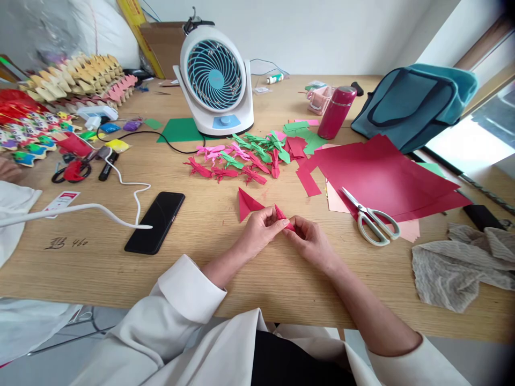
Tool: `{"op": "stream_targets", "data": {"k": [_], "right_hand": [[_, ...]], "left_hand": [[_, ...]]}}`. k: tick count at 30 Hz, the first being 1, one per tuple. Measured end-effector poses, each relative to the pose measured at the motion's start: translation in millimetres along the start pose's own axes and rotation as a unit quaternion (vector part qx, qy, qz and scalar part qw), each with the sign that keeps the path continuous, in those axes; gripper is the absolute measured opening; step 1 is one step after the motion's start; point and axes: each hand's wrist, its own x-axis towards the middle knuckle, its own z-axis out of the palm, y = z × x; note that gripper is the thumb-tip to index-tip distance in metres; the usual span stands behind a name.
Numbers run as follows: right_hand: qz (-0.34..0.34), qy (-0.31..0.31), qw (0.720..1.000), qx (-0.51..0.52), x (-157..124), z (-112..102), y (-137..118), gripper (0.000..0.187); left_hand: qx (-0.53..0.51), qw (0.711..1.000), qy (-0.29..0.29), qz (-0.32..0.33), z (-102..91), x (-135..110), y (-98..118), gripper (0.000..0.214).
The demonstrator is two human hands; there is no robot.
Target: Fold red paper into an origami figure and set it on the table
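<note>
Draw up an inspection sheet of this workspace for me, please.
Surface: wooden table, bare in front of the person.
Job's things: red paper fold between both hands; red folded triangle just behind it; folded paper figures in pink, green and red; red sheets; scissors lying on them.
Clutter: phone, fan, red flask, teal bag, grey cloth.
Hands: left hand and right hand both pinch the red paper fold.
Cables: white cable reaches the phone; black cable lies by the fan's base.
Surroundings: white wall behind, window at right.
</note>
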Motion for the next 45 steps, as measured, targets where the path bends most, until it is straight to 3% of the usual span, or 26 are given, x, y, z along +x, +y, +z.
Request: {"op": "stream_targets", "data": {"k": [6, 16, 26, 34, 40, 45], "right_hand": [[0.016, 0.008, 1.0, 0.007, 0.3, 2.9, 0.0, 0.033], [0.008, -0.014, 1.0, -0.012, 0.3, 0.0, 2.5, 0.029], [0.009, -0.06, 0.994, 0.088, -1.3, -5.0, 7.7, 0.038], [0.021, -0.019, 0.994, 0.103, -1.2, -2.0, 9.2, 0.042], [0.012, -0.024, 0.994, 0.103, -2.3, -6.0, 3.9, 0.039], [-0.001, 0.004, 0.999, 0.044, -4.1, -7.2, 2.4, 0.037]], "left_hand": [[-0.004, 1.0, 0.002, 0.009, 1.5, -0.5, 1.5, 0.027], [0.01, 1.0, 0.026, 0.005, 0.5, 0.1, -1.1, 0.029], [-0.054, 0.998, 0.039, -0.011, -6.4, 4.5, 0.7, 0.039], [-0.009, 0.999, -0.013, -0.04, -4.8, 2.1, 0.6, 0.032], [0.011, 0.999, -0.004, -0.034, -3.7, 3.0, -1.3, 0.031], [0.021, 0.997, -0.054, -0.048, -9.6, 4.3, -2.0, 0.036]]}}
